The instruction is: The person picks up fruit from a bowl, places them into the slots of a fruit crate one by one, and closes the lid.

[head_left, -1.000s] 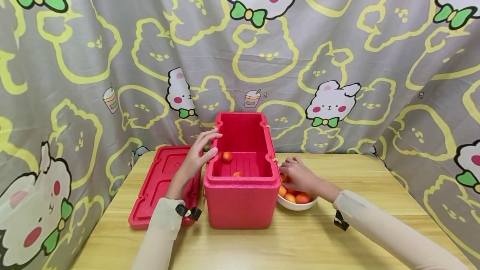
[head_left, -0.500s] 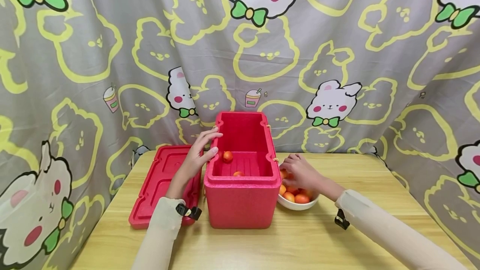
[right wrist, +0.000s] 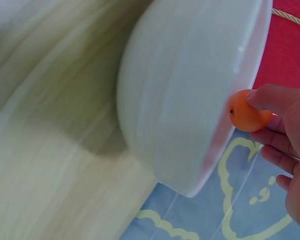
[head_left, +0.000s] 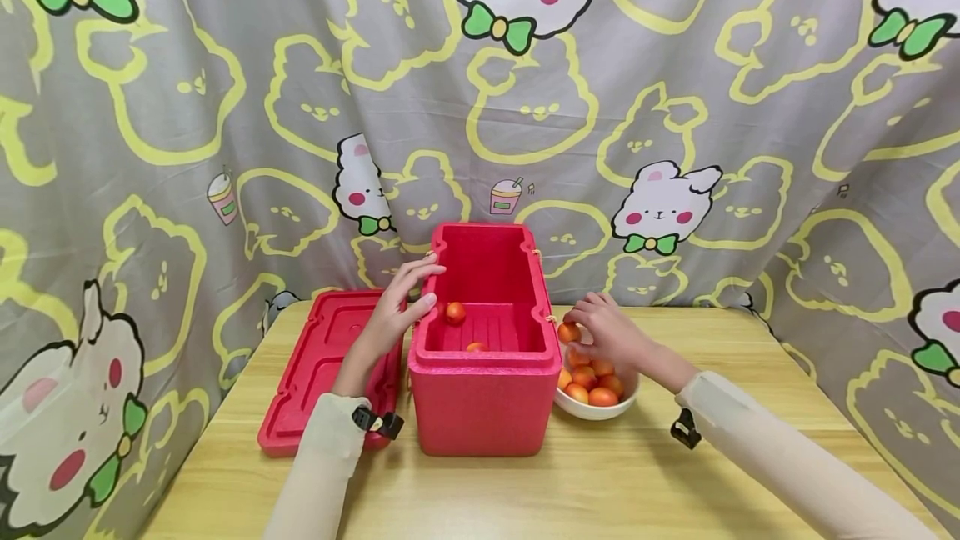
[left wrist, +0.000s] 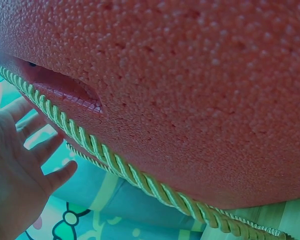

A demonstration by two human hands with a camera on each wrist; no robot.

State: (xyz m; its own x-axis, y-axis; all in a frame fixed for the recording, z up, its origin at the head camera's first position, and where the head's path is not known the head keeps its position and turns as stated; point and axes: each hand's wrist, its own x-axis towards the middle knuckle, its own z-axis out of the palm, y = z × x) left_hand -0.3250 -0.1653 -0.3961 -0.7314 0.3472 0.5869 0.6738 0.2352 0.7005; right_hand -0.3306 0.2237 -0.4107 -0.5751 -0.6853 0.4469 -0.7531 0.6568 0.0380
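Note:
My right hand [head_left: 611,332] pinches a small round orange-red fruit [right wrist: 251,111] between thumb and fingers. It is held just above the rim of a white bowl [head_left: 597,412], which holds several similar fruits [head_left: 603,397]. Left of the bowl stands a lidless red foam box [head_left: 480,411]. Two fruits show on its floor: one whole fruit [head_left: 455,313] near the left wall, and another mostly hidden behind the front wall. With fingers extended, my left hand [head_left: 390,311] rests on the box's left rim. The left wrist view shows those fingers spread beside the box wall.
The red box lid [head_left: 322,365] lies on the wooden table [head_left: 600,490], left of the box and partly under my left forearm. A twisted yellow rope [left wrist: 115,160] runs along the box's side. A patterned grey curtain [head_left: 420,107] hangs behind the table.
My right hand has risen slightly out of the bowl with a fruit in its fingers, uncovering more of the fruits below. My left hand stays on the box rim.

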